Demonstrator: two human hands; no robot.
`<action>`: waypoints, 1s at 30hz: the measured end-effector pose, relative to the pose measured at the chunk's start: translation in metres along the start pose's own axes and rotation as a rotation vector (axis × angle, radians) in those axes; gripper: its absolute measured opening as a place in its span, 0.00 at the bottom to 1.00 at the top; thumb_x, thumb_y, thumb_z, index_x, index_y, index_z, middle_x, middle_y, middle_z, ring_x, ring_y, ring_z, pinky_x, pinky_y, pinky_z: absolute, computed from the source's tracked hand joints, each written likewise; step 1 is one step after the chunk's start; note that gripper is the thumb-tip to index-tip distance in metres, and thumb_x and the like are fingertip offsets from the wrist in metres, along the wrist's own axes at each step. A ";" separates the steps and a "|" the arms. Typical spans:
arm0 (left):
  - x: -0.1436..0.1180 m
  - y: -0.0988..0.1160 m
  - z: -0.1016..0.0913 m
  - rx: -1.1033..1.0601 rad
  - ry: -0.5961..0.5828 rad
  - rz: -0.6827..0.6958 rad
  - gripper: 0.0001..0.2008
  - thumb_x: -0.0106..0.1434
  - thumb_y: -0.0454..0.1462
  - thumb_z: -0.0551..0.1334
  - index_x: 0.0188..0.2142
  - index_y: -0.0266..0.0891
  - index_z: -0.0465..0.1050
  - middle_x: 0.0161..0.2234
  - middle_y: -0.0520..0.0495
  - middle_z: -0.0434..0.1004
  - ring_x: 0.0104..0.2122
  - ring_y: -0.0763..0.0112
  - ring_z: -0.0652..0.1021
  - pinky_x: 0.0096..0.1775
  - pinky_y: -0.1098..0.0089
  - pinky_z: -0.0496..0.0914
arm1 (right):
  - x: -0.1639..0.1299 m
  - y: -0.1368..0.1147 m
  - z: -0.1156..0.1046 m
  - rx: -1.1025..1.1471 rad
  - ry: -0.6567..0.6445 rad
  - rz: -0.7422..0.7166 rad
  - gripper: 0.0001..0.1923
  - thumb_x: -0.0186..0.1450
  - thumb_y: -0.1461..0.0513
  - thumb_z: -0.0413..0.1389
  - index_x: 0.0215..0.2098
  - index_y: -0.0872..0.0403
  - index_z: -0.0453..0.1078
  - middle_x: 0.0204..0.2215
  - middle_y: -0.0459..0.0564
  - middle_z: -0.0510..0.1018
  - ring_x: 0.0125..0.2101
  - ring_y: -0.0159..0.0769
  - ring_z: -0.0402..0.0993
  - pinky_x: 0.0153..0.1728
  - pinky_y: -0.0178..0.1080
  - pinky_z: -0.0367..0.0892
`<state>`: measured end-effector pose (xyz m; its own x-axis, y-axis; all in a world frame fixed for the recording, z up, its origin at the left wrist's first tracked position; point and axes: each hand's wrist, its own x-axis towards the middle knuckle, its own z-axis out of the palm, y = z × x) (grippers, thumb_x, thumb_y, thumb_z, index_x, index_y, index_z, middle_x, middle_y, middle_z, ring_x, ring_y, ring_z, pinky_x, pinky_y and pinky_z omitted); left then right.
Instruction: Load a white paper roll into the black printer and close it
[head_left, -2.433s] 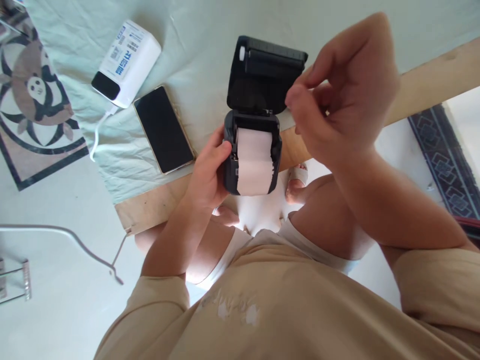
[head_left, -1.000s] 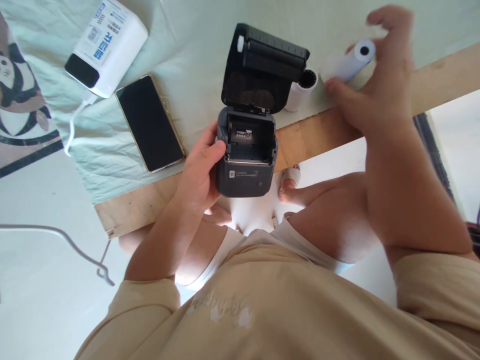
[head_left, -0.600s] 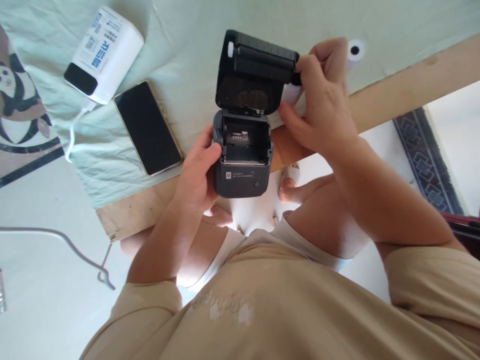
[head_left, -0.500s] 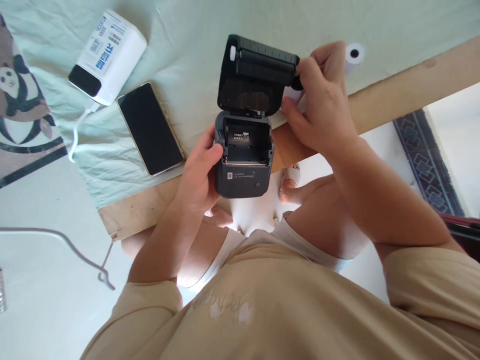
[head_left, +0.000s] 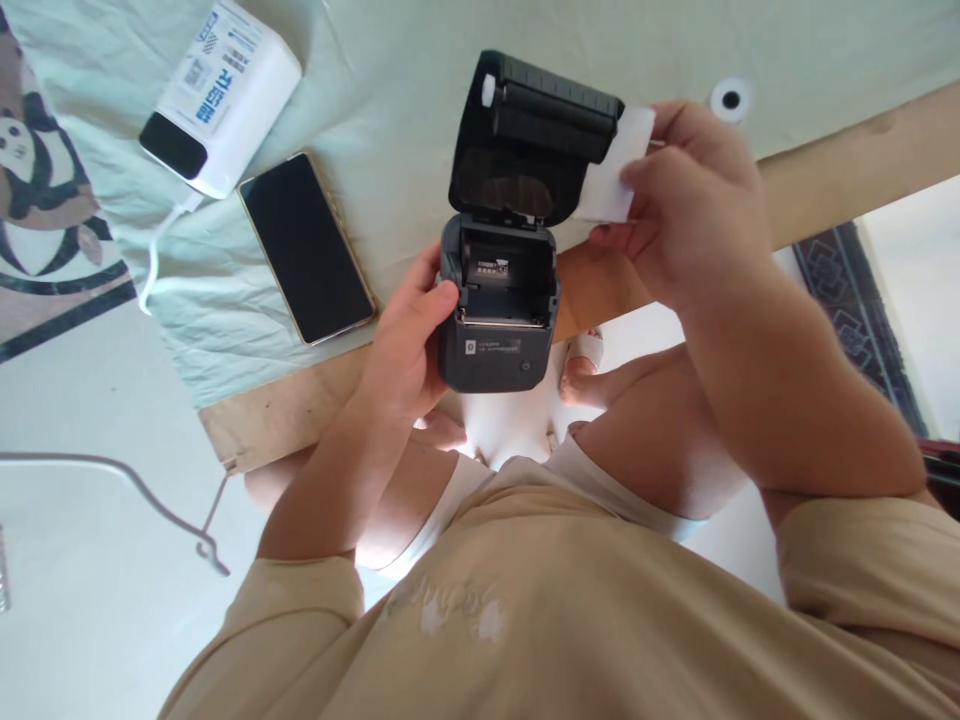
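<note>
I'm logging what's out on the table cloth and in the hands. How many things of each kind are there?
Printer, lid open, in the left hand: 1
Paper rolls, one in the right hand at, one on the cloth: 2
Phone: 1
Power bank: 1
Total: 5

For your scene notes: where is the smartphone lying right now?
In the head view, the smartphone lies screen-up on the green cloth, left of the printer, just below the white power bank.

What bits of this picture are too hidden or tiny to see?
Head view:
- Paper roll: mostly hidden inside the right hand.
- Printer left side: covered by the left hand.
- Label in the printer's bay: too small to read.
- Power bank: top corner cut off by the edge.
</note>
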<state>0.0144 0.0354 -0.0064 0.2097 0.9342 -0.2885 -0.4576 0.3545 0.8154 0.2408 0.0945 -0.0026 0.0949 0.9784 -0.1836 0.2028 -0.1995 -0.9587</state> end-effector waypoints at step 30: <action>-0.001 0.001 0.001 0.018 0.024 -0.008 0.18 0.62 0.46 0.71 0.47 0.41 0.77 0.38 0.49 0.83 0.34 0.67 0.83 0.33 0.70 0.75 | -0.046 -0.018 -0.001 -0.260 0.040 -0.597 0.26 0.68 0.47 0.54 0.62 0.40 0.60 0.68 0.45 0.65 0.64 0.42 0.69 0.53 0.47 0.78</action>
<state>0.0152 0.0350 -0.0049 0.1923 0.9322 -0.3066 -0.4401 0.3611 0.8221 0.2337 0.0526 0.0235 -0.0724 0.9233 0.3771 0.4606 0.3663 -0.8085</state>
